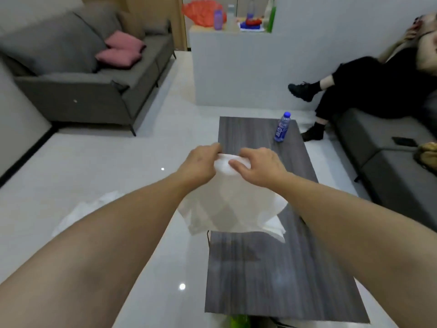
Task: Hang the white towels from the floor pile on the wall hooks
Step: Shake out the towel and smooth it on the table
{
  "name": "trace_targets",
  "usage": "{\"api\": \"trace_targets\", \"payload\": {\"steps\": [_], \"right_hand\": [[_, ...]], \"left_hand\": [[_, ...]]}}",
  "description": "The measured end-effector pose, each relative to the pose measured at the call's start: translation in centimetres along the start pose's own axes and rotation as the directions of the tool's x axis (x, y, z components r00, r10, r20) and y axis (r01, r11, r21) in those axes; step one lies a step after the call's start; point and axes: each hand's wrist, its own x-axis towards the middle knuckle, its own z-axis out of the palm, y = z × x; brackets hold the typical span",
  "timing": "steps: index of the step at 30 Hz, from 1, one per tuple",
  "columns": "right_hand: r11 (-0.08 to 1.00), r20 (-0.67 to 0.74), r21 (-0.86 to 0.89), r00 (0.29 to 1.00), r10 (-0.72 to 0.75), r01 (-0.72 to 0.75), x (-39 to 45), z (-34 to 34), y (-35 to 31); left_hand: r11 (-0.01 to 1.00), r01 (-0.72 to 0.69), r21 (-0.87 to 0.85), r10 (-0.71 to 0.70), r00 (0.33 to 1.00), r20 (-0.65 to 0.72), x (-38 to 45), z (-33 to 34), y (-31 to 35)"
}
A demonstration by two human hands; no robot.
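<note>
A white towel (233, 207) hangs in the air above the dark wooden coffee table (272, 275). Both hands hold its top edge close together. My left hand (201, 162) pinches the left part of that edge, and my right hand (260, 165) grips the right part, fingers curled over the cloth. The towel drapes down and hides part of the table top. More white towels (80, 211) lie in a pile on the pale floor, partly hidden behind my left forearm. No wall hooks are in view.
A blue water bottle (282, 127) stands on the table's far end. A grey sofa (89, 74) with pink cushions sits at the back left. A person in black (369, 91) sits on the right-hand sofa. A white partition (248, 65) carries bottles and a red bag.
</note>
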Motion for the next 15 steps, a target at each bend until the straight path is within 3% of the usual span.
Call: {"api": "trace_targets", "payload": {"steps": [3,9,15], "right_hand": [[0.998,-0.101,0.005,0.993,-0.057,0.058,1.3,-5.6,-4.3],[0.979,-0.159,-0.001,0.966,-0.203,0.206,4.8,-13.7,-12.7],[0.915,-0.236,0.003,0.889,-0.392,0.404,8.2,-19.0,-21.5]], "left_hand": [[1.0,0.011,0.022,-0.008,0.994,-0.105,-1.0,-7.3,1.5],[0.989,0.057,0.136,-0.017,0.959,-0.284,-4.3,-19.2,2.6],[0.965,0.196,0.172,-0.089,0.867,-0.49,-8.0,-28.0,2.5]]}}
